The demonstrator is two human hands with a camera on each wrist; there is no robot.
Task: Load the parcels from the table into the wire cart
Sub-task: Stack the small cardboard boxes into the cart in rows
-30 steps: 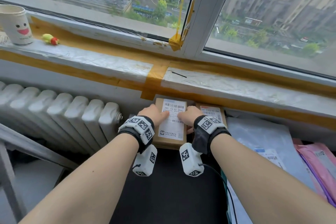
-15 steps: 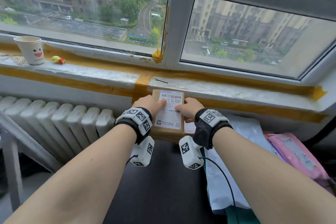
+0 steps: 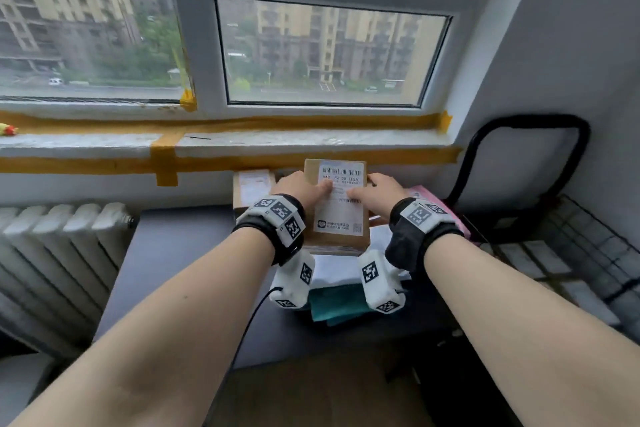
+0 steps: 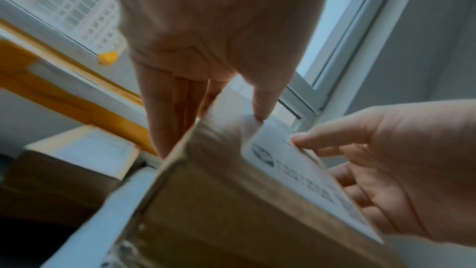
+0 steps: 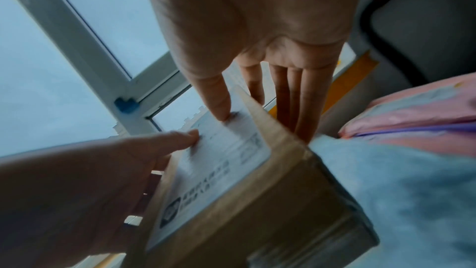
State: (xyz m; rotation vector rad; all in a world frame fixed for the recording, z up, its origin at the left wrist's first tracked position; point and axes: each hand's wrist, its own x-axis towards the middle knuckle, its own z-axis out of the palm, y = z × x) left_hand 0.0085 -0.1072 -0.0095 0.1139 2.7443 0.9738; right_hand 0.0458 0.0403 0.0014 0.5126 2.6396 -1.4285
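A cardboard box [image 3: 337, 215] with a white shipping label is held above the dark table [image 3: 173, 270]. My left hand [image 3: 304, 189] grips its left side, thumb on the label and fingers down the side. My right hand [image 3: 381, 189] grips the right side the same way. The left wrist view shows the box [image 4: 231, 201] between both thumbs, and the right wrist view shows the box [image 5: 244, 201] from the other side. The wire cart [image 3: 571, 253] with a black handle [image 3: 526, 125] stands at the right, against the wall.
A second labelled box [image 3: 251, 187] sits on the table under the windowsill. A pink mailer [image 3: 446, 215], a pale plastic mailer [image 3: 332, 267] and a teal packet [image 3: 336, 302] lie below the held box. A white radiator [image 3: 52, 253] stands left of the table.
Both hands have lifted the box off the table and carried it to the right. The second box stays behind at the left, and the wire cart has come into view.
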